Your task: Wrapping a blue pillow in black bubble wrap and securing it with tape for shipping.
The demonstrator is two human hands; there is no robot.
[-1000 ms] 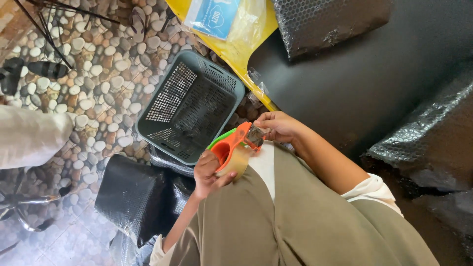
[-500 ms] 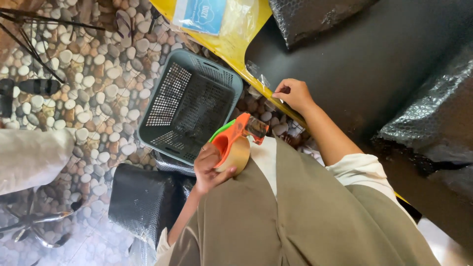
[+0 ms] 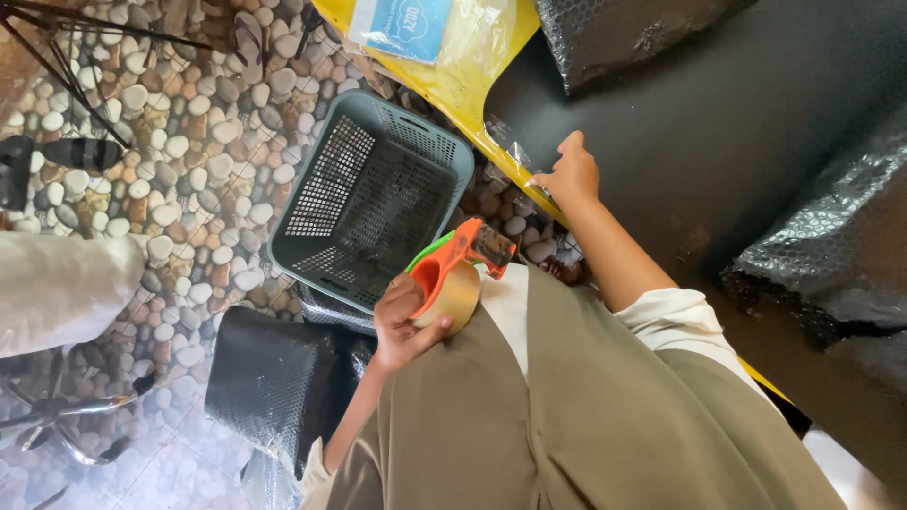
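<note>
Left hand [image 3: 404,321] wrapped around a tape dispenser [image 3: 453,274]: orange frame, green edge, tan tape roll seated in it. Dispenser sits over the lap, against the olive apron, cutter end pointing toward the desk [image 3: 737,123].

Right hand [image 3: 567,175] reaches out to the yellow desk edge. Fingers bent, tips pinching or pressing a clear plastic strip [image 3: 505,146] lying along that edge; can't tell if it's actually gripped. Forearm runs back to a cream sleeve.

Desk top is black. Bubble wrap [image 3: 831,236] in dark sheets at the right side and another piece at the top. A blue pack [image 3: 402,24] lies on yellow plastic at the top edge.

Grey basket [image 3: 368,198] on the pebble floor [image 3: 170,189], just beside the dispenser, between the desk edge and the knees. Black wrapped parcel [image 3: 269,378] on the floor below the basket, near the left forearm. Light fabric at the far left, tripod legs top left.
</note>
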